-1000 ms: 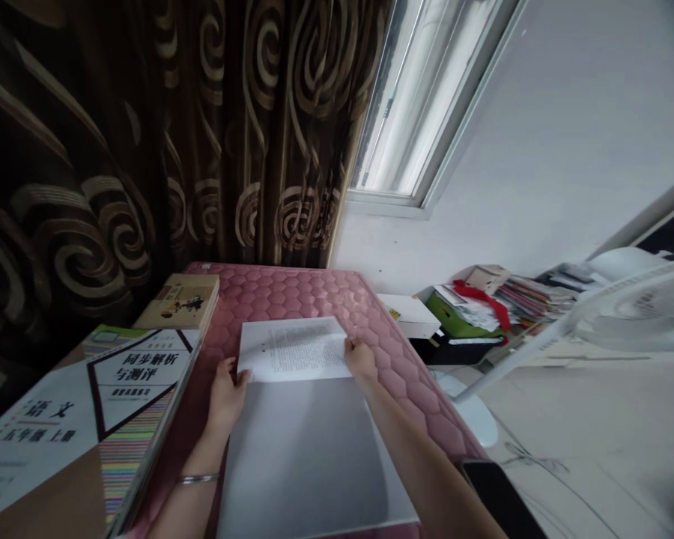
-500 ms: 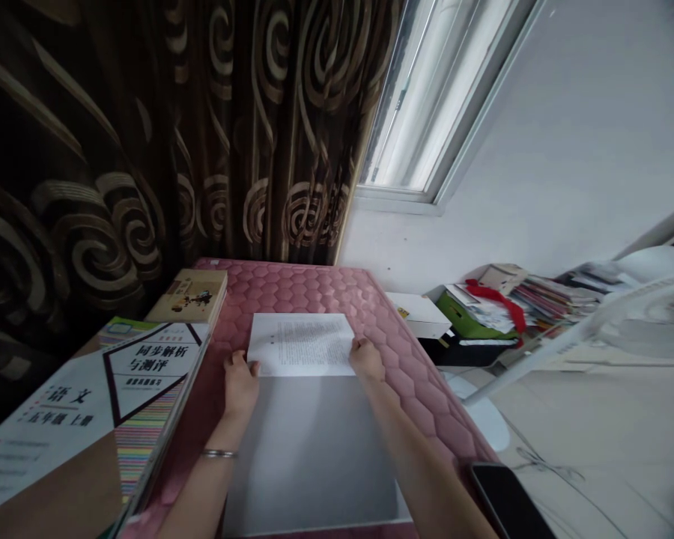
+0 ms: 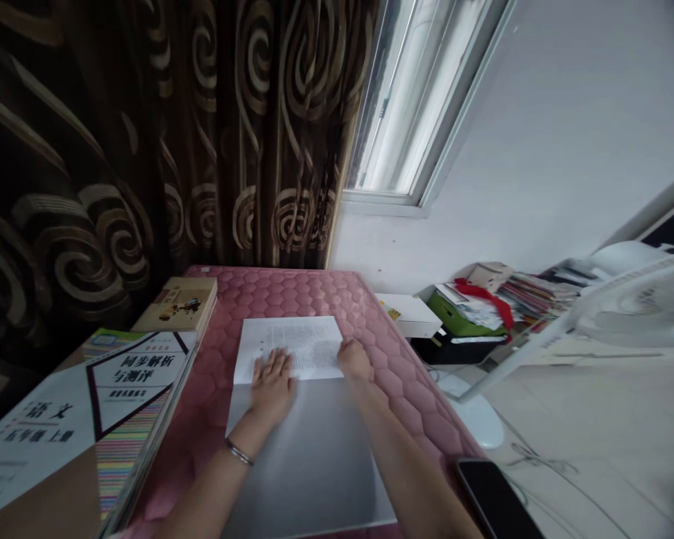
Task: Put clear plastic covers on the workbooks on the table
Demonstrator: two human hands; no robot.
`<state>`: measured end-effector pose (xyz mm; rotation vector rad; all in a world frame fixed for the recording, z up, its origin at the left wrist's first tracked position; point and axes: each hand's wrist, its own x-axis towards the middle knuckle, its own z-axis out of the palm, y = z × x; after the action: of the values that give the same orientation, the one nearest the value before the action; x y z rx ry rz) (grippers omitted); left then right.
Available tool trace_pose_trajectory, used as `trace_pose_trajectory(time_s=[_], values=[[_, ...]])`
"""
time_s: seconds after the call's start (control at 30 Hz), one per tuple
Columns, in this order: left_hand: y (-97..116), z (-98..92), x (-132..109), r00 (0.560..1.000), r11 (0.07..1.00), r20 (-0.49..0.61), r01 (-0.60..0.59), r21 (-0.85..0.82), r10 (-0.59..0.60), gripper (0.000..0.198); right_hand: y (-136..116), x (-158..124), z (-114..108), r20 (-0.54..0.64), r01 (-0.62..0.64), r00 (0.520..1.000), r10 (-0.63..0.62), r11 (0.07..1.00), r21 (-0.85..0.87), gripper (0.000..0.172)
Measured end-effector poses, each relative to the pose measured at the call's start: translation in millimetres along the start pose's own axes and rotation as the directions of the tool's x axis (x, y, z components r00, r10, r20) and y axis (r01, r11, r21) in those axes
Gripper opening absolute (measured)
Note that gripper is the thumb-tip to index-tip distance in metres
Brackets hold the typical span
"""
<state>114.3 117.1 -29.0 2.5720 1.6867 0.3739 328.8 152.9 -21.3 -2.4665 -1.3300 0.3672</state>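
A white printed page [image 3: 308,337] lies on the pink quilted surface, above a large plain grey sheet [image 3: 308,464] with a pale lower edge. Whether the two are joined as one booklet I cannot tell. My left hand [image 3: 273,383] rests palm down near the line where page and grey sheet meet, its fingers spread over the print. At the page's right edge, my right hand [image 3: 355,361] has its fingers closed on the paper. A metal bracelet [image 3: 239,451] circles my left wrist.
On the left are stacked workbooks [image 3: 129,404] and a tan book [image 3: 177,303]. A black phone [image 3: 497,498] lies at the lower right. Beyond the pink surface's [image 3: 281,288] right edge stand a white fan [image 3: 517,367], a white box [image 3: 410,314] and a green container [image 3: 454,314] with papers.
My left hand has left the page's left edge and moved right, now flat on the paper. My right hand stays at the right edge. The view has shifted slightly.
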Motion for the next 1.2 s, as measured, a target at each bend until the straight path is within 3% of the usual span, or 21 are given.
trace_pose_trajectory(time_s=[0.1,0.23,0.43,0.5,0.57,0.63,0.67,0.73,0.87,1.03,1.2], values=[[3.0,2.6,4.7,0.992,0.996,0.086,0.091,-0.004,-0.091,0.055,-0.6,-1.0,-1.6,-0.038,-0.071,0.997,0.072,0.997,0.027,0.041],[3.9,0.6,10.6,0.963,0.983,0.199,0.181,0.038,-0.185,0.058,-2.1,-1.4,-4.6,-0.041,-0.07,0.997,0.071,0.997,0.041,0.037],[5.3,3.2,11.2,0.953,0.978,0.216,0.206,0.043,-0.21,0.059,-6.0,-14.0,-8.9,-0.086,-0.039,0.996,0.04,0.999,0.017,0.041],[5.8,3.8,10.1,0.959,0.979,0.194,0.205,0.018,-0.205,0.059,-11.3,-27.8,-6.8,-0.147,0.071,0.986,-0.077,0.996,-0.05,0.046],[6.2,3.9,9.4,0.963,0.979,0.18,0.205,0.0,-0.201,0.06,-19.8,-44.6,-0.7,-0.149,0.306,0.933,-0.328,0.94,-0.152,0.05],[5.2,3.3,9.6,0.969,0.98,0.157,0.197,-0.012,-0.193,0.059,-30.0,-59.8,9.0,-0.041,0.551,0.822,-0.568,0.811,-0.198,0.051],[3.5,2.8,10.0,0.973,0.982,0.139,0.187,-0.012,-0.184,0.058,-34.7,-65.2,14.6,0.029,0.624,0.776,-0.631,0.759,-0.183,0.052],[-2.8,1.5,11.4,0.982,0.986,0.101,0.164,-0.006,-0.162,0.056,-41.2,-69.5,24.7,0.142,0.676,0.737,-0.661,0.723,-0.145,0.054],[-27.0,-1.9,12.9,0.979,0.986,0.122,0.164,-0.001,-0.163,0.059,-34.6,-55.6,30.0,0.252,0.642,0.76,-0.599,0.752,-0.149,0.061],[-57.8,-4.4,9.4,0.96,0.973,0.162,0.217,0.082,-0.228,0.058,0.1,-31.6,15.3,0.238,0.539,0.838,-0.491,0.814,-0.216,0.064],[-55.0,-15.9,12.1,0.937,0.946,0.152,0.298,0.126,-0.316,0.055,16.2,-26.4,10.1,0.218,0.498,0.864,-0.453,0.831,-0.249,0.063]])
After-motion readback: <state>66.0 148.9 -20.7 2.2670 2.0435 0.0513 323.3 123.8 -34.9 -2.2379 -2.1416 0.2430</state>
